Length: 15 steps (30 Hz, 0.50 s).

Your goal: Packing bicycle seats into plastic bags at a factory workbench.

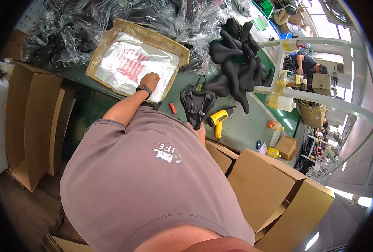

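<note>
The right hand (201, 133) grips the narrow end of a black bike seat (196, 110), underside up at the table's (243, 131) near edge; a loose grip could drop it, a swing knock the adjacent yellow heat gun (221, 117). The left hand (151, 80) is curled over plastic bags (125, 63), whether pinching one I cannot tell; clinging film could lift several.

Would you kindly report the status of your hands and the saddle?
Left hand over white plastic sheet. Right hand gripping black saddle by its narrow end, underside showing. Yellow heat gun close beside.
</note>
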Each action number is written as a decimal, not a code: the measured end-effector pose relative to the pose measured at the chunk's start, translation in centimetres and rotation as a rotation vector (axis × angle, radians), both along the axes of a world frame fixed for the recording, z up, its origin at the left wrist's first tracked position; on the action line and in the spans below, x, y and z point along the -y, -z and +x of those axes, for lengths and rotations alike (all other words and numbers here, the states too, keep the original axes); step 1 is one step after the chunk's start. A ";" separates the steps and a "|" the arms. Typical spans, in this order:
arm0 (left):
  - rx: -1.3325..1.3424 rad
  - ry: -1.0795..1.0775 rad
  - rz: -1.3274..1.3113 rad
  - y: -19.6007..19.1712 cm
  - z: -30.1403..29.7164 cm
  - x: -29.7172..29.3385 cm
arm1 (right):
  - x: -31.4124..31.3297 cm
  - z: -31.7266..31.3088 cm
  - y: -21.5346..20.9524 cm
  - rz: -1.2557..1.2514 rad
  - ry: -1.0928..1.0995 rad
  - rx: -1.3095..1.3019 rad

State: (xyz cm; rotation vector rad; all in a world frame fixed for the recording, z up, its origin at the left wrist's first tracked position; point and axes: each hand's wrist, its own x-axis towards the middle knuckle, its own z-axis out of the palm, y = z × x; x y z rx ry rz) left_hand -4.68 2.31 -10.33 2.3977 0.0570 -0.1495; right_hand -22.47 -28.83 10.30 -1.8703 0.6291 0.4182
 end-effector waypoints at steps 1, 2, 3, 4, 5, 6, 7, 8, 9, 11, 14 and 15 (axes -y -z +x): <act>-0.132 -0.103 -0.122 -1.0 0.3 0.1 | -1.0 1.2 -1.0 -0.029 -0.050 0.118; -0.126 -0.115 -0.112 -0.3 0.3 -0.5 | -1.9 2.6 -1.6 -0.049 -0.121 0.235; -0.130 -0.247 -0.196 0.4 0.1 -1.0 | -2.5 4.0 -1.0 -0.037 -0.133 0.239; -0.129 -0.380 -0.280 1.9 -0.2 -1.6 | -3.1 5.4 -0.1 -0.002 -0.223 0.252; -0.035 -0.419 -0.274 3.7 -0.4 -2.6 | -3.8 6.9 0.6 0.035 -0.320 0.265; -0.023 -0.434 -0.266 4.4 0.0 -3.0 | -4.7 8.1 1.3 0.046 -0.334 0.274; -0.164 -0.526 -0.522 4.7 0.2 -3.5 | -5.8 9.2 1.9 0.097 -0.362 0.270; -0.302 -0.604 -0.784 4.5 0.4 -4.0 | -6.9 10.1 2.7 0.146 -0.384 0.268; -0.342 -0.616 -1.047 2.2 0.5 -4.1 | -7.3 10.6 4.8 0.145 -0.352 0.354; -0.366 -0.651 -1.113 -0.6 -0.4 -5.6 | -9.5 11.9 3.5 0.373 -0.312 0.252; -0.348 -0.654 -1.163 -6.1 -2.2 -6.7 | -12.1 13.9 0.2 0.672 -0.243 0.173; -0.197 -0.535 -1.019 -7.4 -2.8 -7.0 | -12.6 14.6 -0.5 0.716 -0.275 0.130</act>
